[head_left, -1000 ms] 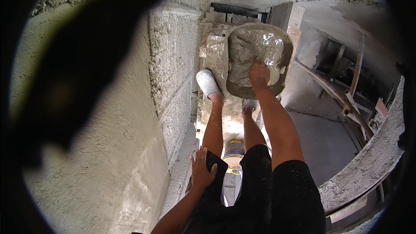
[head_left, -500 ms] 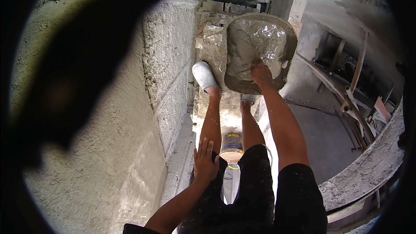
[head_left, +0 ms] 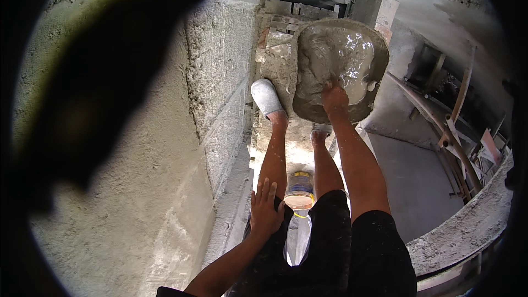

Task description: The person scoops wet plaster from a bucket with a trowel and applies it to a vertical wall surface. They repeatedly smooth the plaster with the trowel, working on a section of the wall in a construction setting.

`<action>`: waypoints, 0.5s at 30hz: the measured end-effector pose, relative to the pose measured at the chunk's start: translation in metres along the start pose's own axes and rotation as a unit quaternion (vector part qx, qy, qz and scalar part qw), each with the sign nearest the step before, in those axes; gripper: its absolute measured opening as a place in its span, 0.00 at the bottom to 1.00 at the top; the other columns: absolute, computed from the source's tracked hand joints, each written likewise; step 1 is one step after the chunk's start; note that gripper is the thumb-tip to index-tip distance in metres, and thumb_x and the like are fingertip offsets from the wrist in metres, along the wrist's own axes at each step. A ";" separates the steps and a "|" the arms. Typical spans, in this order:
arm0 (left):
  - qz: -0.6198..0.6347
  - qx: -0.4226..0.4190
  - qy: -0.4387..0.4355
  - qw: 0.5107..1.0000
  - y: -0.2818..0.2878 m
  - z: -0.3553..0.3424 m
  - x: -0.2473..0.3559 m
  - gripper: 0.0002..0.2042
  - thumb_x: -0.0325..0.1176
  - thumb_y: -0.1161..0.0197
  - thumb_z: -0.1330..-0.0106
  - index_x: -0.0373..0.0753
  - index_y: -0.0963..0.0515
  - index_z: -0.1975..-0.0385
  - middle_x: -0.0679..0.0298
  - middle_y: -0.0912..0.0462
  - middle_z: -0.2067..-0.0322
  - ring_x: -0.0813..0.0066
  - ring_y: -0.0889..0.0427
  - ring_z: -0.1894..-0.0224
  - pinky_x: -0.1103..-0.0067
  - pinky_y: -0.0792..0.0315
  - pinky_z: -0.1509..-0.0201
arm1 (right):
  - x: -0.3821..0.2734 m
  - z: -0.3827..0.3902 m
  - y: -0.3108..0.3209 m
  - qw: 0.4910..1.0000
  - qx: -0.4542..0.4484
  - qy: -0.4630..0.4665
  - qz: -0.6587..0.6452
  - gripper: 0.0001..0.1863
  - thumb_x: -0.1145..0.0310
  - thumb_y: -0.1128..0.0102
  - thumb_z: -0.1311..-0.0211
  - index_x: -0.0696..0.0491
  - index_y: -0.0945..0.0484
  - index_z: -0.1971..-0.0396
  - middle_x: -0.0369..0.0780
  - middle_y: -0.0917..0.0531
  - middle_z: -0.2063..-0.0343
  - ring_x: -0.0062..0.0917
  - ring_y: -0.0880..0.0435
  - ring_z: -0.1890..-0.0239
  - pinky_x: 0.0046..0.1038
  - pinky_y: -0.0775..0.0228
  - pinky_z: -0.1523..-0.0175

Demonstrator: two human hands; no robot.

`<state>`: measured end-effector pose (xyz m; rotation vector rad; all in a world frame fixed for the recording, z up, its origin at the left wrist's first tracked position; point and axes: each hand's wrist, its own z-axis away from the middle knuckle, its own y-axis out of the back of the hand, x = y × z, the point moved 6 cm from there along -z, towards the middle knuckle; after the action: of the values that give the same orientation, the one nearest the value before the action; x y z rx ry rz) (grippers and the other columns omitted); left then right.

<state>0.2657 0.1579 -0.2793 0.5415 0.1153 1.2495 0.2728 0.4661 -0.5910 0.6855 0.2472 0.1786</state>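
Observation:
A wide tub with rounded corners (head_left: pixel 381 55) holds wet grey mortar (head_left: pixel 324 49), shiny with liquid toward its right side. My right hand (head_left: pixel 335 100) is down at the mortar near the tub's front, its fingers curled and closed; whatever they may grip is hidden by the hand and the mix. On my left knee rests my left hand (head_left: pixel 267 210), fingers stretched out, holding nothing.
A rough plastered wall (head_left: pixel 220 66) rises on my left. My left foot wears a grey slipper (head_left: pixel 266 97) beside the tub. Below, between my legs, stands a bucket (head_left: pixel 300 190). Poles (head_left: pixel 423 107) and scraps lie at the right, beyond a curved concrete edge (head_left: pixel 467 231).
The view has shifted slightly, so the tub and feet sit a little more to the right. The mortar near my right hand looks more churned. My left hand stays on the knee.

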 end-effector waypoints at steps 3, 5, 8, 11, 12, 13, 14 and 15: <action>-0.015 -0.003 -0.007 1.000 -0.002 0.000 0.003 0.34 0.43 0.36 0.32 0.40 0.37 0.27 0.50 0.43 0.24 0.48 0.47 0.22 0.53 0.53 0.20 | -0.002 0.009 -0.043 0.998 -0.031 0.057 -0.015 0.26 0.52 0.48 0.29 0.52 0.25 0.39 0.57 0.13 0.59 0.58 0.16 0.52 0.51 0.23 0.44; -0.018 0.002 -0.009 1.000 -0.003 -0.001 0.004 0.34 0.43 0.37 0.31 0.40 0.37 0.27 0.50 0.43 0.24 0.48 0.47 0.22 0.53 0.53 0.20 | -0.011 0.010 -0.045 0.988 0.051 0.126 -0.077 0.25 0.52 0.44 0.29 0.52 0.23 0.40 0.53 0.13 0.66 0.51 0.13 0.62 0.48 0.20 0.54; -0.017 0.016 -0.010 1.000 0.002 0.000 0.003 0.34 0.43 0.37 0.31 0.40 0.38 0.27 0.50 0.43 0.24 0.48 0.47 0.22 0.53 0.54 0.20 | 0.001 0.010 -0.058 0.946 -0.083 -0.034 -0.312 0.22 0.51 0.40 0.30 0.52 0.21 0.46 0.44 0.17 0.77 0.35 0.17 0.78 0.39 0.23 0.71; -0.018 0.028 -0.003 0.999 0.009 0.005 0.002 0.34 0.43 0.38 0.31 0.40 0.38 0.26 0.50 0.44 0.24 0.48 0.47 0.22 0.53 0.55 0.19 | 0.007 0.033 -0.045 0.874 -0.169 -0.117 -0.441 0.18 0.50 0.38 0.29 0.51 0.21 0.56 0.35 0.25 0.83 0.21 0.29 0.87 0.28 0.35 0.83; -0.015 0.034 0.002 0.999 0.012 0.004 0.001 0.34 0.43 0.38 0.31 0.39 0.39 0.26 0.50 0.44 0.24 0.48 0.47 0.22 0.53 0.55 0.19 | 0.010 0.041 -0.030 0.874 -0.158 -0.117 -0.444 0.17 0.51 0.38 0.29 0.51 0.22 0.59 0.32 0.28 0.85 0.16 0.34 0.89 0.25 0.40 0.85; -0.016 0.057 -0.008 0.998 0.018 0.004 0.002 0.34 0.43 0.39 0.30 0.39 0.39 0.26 0.50 0.44 0.24 0.48 0.47 0.22 0.54 0.55 0.19 | 0.009 0.052 -0.014 0.863 -0.150 -0.097 -0.473 0.16 0.52 0.38 0.28 0.51 0.24 0.63 0.32 0.29 0.85 0.17 0.33 0.89 0.25 0.40 0.85; 0.000 0.056 0.004 0.998 0.022 0.005 0.000 0.33 0.42 0.39 0.30 0.39 0.39 0.26 0.50 0.44 0.24 0.48 0.47 0.22 0.54 0.55 0.19 | 0.011 0.067 0.004 0.872 -0.131 -0.090 -0.463 0.15 0.53 0.39 0.28 0.50 0.26 0.66 0.32 0.29 0.85 0.17 0.33 0.88 0.26 0.41 0.84; 0.011 0.072 0.005 0.997 0.029 0.005 -0.001 0.33 0.42 0.39 0.30 0.39 0.39 0.26 0.50 0.43 0.24 0.48 0.46 0.22 0.55 0.55 0.19 | 0.010 0.082 0.024 0.869 -0.129 -0.070 -0.472 0.14 0.54 0.39 0.27 0.49 0.26 0.66 0.32 0.29 0.85 0.17 0.33 0.88 0.25 0.41 0.84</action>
<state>0.2420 0.1616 -0.2621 0.6630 0.2098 1.2721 0.3037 0.4379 -0.5160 0.2484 0.3856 -0.7685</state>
